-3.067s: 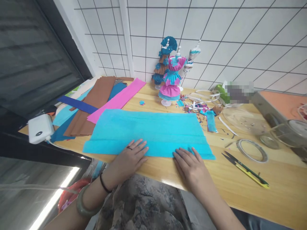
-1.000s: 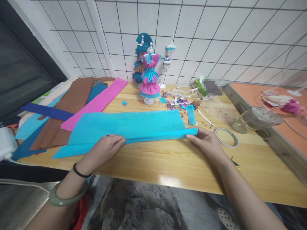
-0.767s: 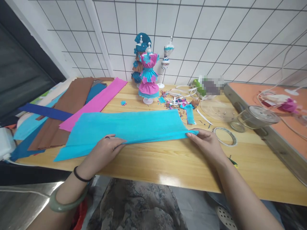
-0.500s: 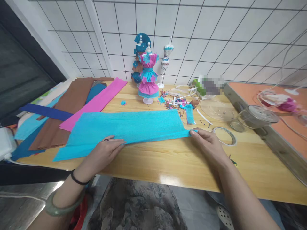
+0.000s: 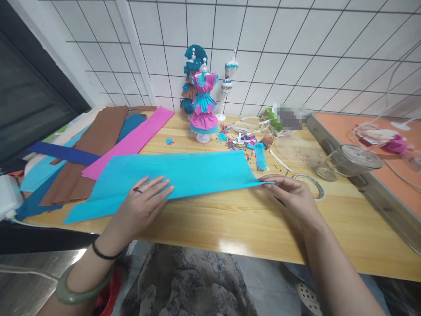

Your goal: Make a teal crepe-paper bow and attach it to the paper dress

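Note:
A long sheet of turquoise crepe paper (image 5: pixel 197 171) lies across the table, its near edge folded over in a narrow strip. My left hand (image 5: pixel 148 197) rests flat on that fold left of the middle, fingers stretched out. At the sheet's right end, my right hand (image 5: pixel 289 191) pinches the folded corner between thumb and fingers. Close behind the right hand is a roll of tape (image 5: pixel 319 188), partly covered by it. A small dark tool tip shows beneath the right hand; its kind is hidden.
Brown crepe paper (image 5: pixel 98 140), a pink strip (image 5: pixel 138 140) and a blue strip (image 5: pixel 62 152) overlap at left. Dress forms in paper dresses (image 5: pixel 204 103) stand by the wall. Paper scraps (image 5: pixel 243 139) lie behind the sheet; a clear jar (image 5: pixel 357 160) is at right.
My left hand has spread its fingers and lies further over the sheet. My right hand has shifted slightly right, still pinching the corner, which is now gathered narrower. The sheet's near left corner reaches further left.

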Tool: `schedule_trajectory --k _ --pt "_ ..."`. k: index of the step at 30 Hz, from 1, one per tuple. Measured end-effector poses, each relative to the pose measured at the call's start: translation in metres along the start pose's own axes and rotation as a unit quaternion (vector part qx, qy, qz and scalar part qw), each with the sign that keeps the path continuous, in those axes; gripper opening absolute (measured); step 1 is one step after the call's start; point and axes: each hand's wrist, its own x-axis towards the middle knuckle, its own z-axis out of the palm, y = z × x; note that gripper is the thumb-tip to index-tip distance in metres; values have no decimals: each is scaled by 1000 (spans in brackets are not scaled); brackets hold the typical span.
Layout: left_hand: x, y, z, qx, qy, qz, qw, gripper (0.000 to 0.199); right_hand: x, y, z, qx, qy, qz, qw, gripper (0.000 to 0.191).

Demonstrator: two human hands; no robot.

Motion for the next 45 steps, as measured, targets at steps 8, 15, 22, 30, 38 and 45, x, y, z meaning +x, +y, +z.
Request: schedule_trajectory --k 8,15,22,30,38,45 --pt "-22 19 11 34 -21 72 997 34 2 3 -15 -45 -131 -63 988 16" --pt "-28 24 25 0 -37 90 995 39 -2 -7 3 -102 -48 -119 986 21" --pt "9 60 33 -30 1 131 991 32 -3 2 35 -193 -183 -244 932 28" --pt "32 87 55 -28 24 139 990 29 -8 1 43 -350 -239 -258 868 35" --pt "26 85 54 -28 6 130 991 29 -8 -3 46 -394 -227 -263 851 36" --pt "25 89 52 -49 -57 76 994 31 -12 -7 53 -427 -238 -282 825 39"
